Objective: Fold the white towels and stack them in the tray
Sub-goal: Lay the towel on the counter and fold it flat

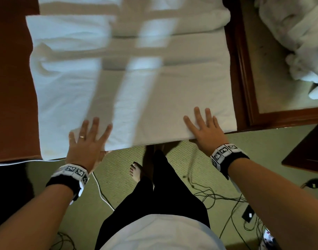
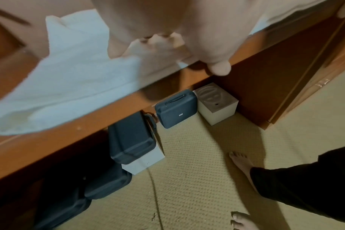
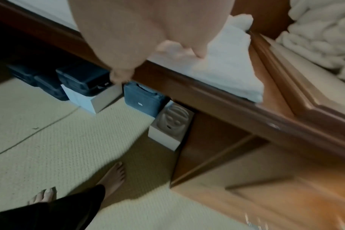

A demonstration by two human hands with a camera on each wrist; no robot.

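Head view | left hand [image 1: 86, 141], right hand [image 1: 205, 129] — fingers flat | towel [image 1: 136, 98] near edge

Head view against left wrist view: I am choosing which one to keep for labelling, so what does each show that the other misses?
Only the head view shows both hands, left hand and right hand, flat with fingers spread on the white towel, plus the tray holding a crumpled towel pile. Only the left wrist view shows the dark cases and white boxes under the table. Both show the towel, the wooden table edge, the carpet and bare feet.
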